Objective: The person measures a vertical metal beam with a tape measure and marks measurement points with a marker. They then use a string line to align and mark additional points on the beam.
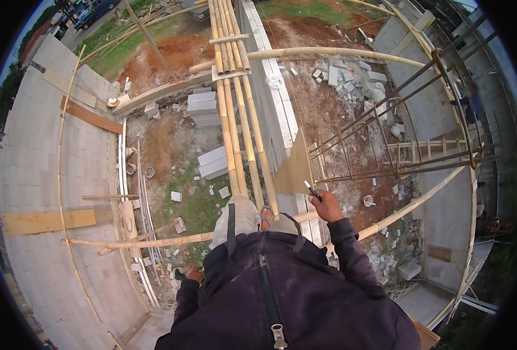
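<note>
My right hand (328,205) is closed around a slim black marker (312,189) with a white end that points up and left. Beside that end is a plywood board (293,166) fixed against the top of the block wall (279,114). My left hand (196,274) hangs low by my left side, fingers curled. A small green bit and a dark piece show at it, too small to name. My feet are on bundled bamboo poles (248,134) running away from me along the wall; one bare foot (266,218) in a sandal shows.
A rusty steel rebar cage (381,146) juts in at right. Bamboo rails (410,213) cross on both sides. Far below are stacked white blocks (203,106), rubble (352,81) and a bucket (368,200). A blurred person (471,105) is at far right.
</note>
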A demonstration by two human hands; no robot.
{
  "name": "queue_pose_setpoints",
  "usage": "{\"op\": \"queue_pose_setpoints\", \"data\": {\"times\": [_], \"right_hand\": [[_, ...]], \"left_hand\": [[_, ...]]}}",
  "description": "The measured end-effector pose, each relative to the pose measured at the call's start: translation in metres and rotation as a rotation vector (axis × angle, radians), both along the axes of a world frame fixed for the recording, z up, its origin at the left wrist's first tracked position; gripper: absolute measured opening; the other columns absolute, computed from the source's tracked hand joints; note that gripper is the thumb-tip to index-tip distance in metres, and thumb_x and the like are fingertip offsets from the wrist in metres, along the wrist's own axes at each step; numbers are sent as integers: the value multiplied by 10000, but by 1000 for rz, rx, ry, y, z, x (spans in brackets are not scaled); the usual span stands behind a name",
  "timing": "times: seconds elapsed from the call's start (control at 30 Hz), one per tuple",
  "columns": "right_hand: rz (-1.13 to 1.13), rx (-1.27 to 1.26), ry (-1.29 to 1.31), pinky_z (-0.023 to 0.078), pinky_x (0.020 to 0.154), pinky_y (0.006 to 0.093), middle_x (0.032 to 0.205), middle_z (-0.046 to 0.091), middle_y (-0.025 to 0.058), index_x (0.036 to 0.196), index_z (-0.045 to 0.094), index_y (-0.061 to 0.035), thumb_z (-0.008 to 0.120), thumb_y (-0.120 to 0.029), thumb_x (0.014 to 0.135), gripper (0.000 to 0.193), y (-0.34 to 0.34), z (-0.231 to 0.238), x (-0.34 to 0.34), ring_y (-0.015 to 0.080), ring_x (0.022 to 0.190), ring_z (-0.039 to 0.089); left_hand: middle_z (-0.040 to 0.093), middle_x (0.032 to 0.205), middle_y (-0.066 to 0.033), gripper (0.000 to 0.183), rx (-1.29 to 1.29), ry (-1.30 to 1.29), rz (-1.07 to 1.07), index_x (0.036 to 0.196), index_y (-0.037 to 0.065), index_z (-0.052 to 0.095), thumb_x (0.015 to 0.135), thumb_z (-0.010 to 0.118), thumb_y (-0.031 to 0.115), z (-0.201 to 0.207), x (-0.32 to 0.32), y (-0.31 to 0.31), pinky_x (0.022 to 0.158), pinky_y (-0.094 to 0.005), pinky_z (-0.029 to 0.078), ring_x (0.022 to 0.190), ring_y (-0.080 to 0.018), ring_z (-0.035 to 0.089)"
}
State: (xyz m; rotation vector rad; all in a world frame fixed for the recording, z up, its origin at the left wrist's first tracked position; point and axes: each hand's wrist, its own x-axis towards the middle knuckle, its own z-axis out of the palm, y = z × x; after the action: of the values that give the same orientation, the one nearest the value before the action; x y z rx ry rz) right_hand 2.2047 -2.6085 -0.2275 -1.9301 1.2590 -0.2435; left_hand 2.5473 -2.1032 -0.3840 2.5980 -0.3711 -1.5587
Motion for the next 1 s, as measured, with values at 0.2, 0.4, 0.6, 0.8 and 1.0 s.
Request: {"op": "queue_pose_setpoints", "data": {"times": [0.2, 0.4, 0.6, 0.8, 1.0], "right_hand": [[-128, 122, -125, 481, 692, 432, 750, 642, 206, 1022, 696, 1, 648, -293, 929, 312, -149, 2, 108, 331, 706, 636], [-121, 82, 69, 452, 627, 430, 631, 555, 179, 851, 673, 19, 679, -302, 882, 322, -291, -50, 210, 293, 613, 578], [-198, 212, 109, 487, 689, 447, 707, 633, 218, 863, 700, 4, 716, -309, 825, 316, -408, -72, 288, 372, 699, 637], [-152, 293, 279, 498, 713, 429, 759, 657, 203, 848, 705, 5, 721, -309, 795, 319, -548, -94, 342, 347, 739, 654], [-262, 149, 192, 492, 699, 426, 738, 646, 200, 835, 696, -6, 724, -301, 793, 299, -728, -134, 443, 328, 716, 646]], "left_hand": [[643, 1197, -285, 856, 51, 79, 45, 1396, 68, 475, 740, 764, 534, -29, 53, -72, 956, -434, 486, 1132, -426, 620], [631, 1223, -290, 878, 12, 62, -78, 1407, 59, 455, 736, 762, 535, -74, 214, -279, 960, -434, 484, 1150, -424, 612], [618, 1230, -286, 967, -229, -139, -67, 1406, -22, 421, 679, 817, 479, -17, 431, -592, 965, -425, 476, 1148, -403, 612], [650, 1103, -237, 837, -473, -108, -35, 1325, 8, 475, 692, 819, 434, 53, 579, -868, 890, -401, 491, 1030, -344, 642], [658, 1102, -223, 852, -342, -52, -19, 1295, 4, 499, 668, 831, 475, -27, 645, -983, 885, -401, 498, 1029, -335, 649]]}}
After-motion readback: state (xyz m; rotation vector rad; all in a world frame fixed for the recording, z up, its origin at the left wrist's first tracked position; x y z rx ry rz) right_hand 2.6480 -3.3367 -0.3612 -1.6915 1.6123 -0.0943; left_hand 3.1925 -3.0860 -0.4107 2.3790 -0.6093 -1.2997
